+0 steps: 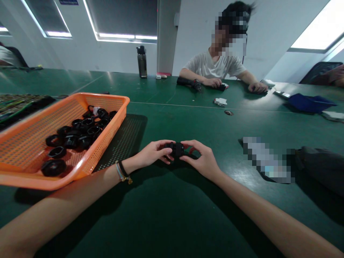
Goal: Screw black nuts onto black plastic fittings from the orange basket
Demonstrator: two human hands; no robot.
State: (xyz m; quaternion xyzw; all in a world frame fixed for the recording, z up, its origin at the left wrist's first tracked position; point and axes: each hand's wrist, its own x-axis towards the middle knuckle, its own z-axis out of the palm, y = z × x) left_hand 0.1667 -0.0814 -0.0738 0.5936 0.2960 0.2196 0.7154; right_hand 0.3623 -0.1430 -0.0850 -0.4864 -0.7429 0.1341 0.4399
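Observation:
Between my two hands, just above the green table (pixel 177 204), is a black plastic threaded fitting (pixel 176 149). My left hand (pixel 154 152) pinches its left end between thumb and fingers. On the other end, the thumb and fingers of my right hand (pixel 202 157) are closed. Fingertips cover parts of the fitting, so its full shape is hidden. An orange perforated basket (pixel 103 152) stands left of my hands, with several black ring-like and threaded plastic parts (pixel 72 138) inside it.
Across the table sits a person (pixel 215 64) handling small parts. A dark bottle (pixel 142 62) stands at the back. To the right lie a blurred flat object (pixel 266 161), a dark cloth-like item (pixel 319 166) and a blue tray (pixel 309 103). A white part (pixel 220 102) lies ahead.

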